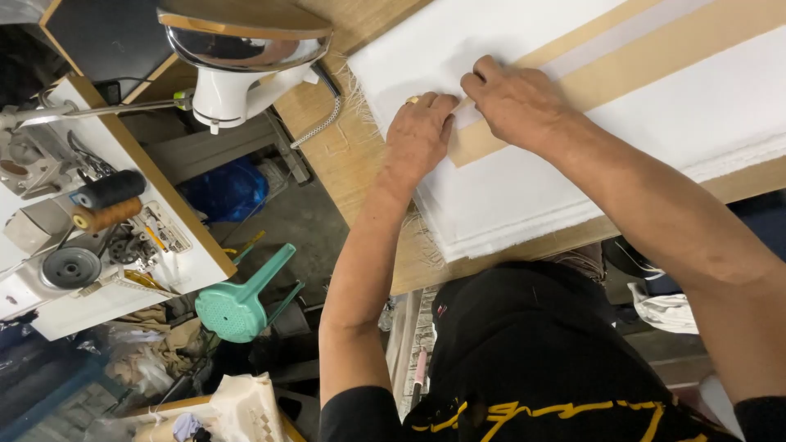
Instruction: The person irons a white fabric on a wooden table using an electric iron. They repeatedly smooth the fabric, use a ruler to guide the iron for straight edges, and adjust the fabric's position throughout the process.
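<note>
Wooden surface point(352, 164), light grain. Stack of white cloth point(524, 196) lies flat on it, frayed edges at its near-left corner. Tan strip template point(655, 61) rests on the cloth, running diagonally. Iron point(241, 57) stands on the surface's left end, its cord point(323, 123) trailing across the wood.

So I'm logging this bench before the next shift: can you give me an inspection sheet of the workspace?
Surface: wooden table, mostly covered by cloth.
Job's things: stacked white fabric with frayed edges; tan strip lying across it.
Clutter: steam iron at the table corner.
Grips: left hand and right hand both press flat on the strip's end; neither closed around anything.
Cables: braided iron cord trails over the table.
Surroundings: sewing machine with thread spools; green plastic stool on the floor.
</note>
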